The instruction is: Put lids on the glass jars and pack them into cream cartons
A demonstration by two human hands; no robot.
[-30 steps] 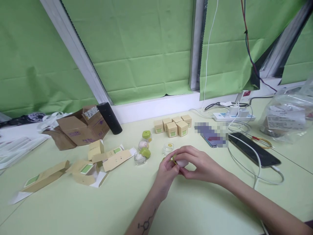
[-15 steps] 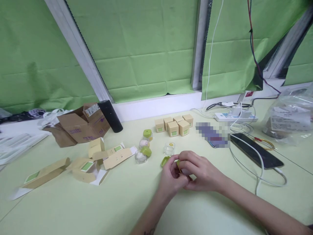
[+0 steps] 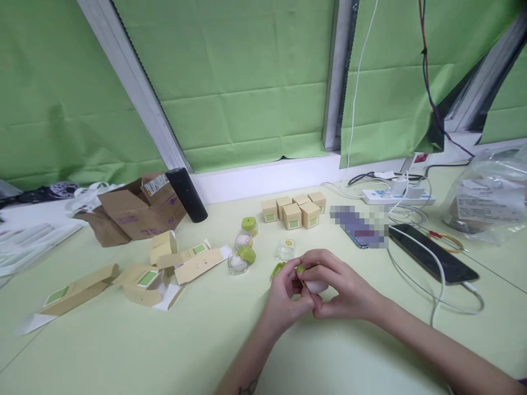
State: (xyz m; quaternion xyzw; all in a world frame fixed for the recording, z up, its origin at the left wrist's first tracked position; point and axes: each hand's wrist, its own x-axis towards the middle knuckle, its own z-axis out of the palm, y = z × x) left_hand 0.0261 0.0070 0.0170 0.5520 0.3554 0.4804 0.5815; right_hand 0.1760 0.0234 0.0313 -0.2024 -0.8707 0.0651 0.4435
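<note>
Over the front of the table, my left hand (image 3: 287, 300) and my right hand (image 3: 343, 285) meet, fingers curled and closed around one small item. A smooth white rounded piece (image 3: 316, 287) shows between them, with a bit of green (image 3: 300, 269) at its upper left; fingers cover the rest. Beside my left fingertips lies a green lid (image 3: 278, 269), partly hidden. Just behind it is a clear plastic cup (image 3: 285, 250) with a yellow mark. To the left are clear containers with green lids (image 3: 247, 254), holding pale rounded pieces.
Several small tan boxes (image 3: 292, 215) stand at the back. Opened tan cartons (image 3: 144, 285) lie at left, before a brown cardboard box (image 3: 142, 211) and a black cylinder (image 3: 186, 195). On the right are a phone (image 3: 432, 252), white cables, a power strip (image 3: 373, 197) and a plastic bag (image 3: 489, 197).
My fingers have shifted slightly around the held item, and more of its white surface shows between my hands. Objects on the table have stayed put.
</note>
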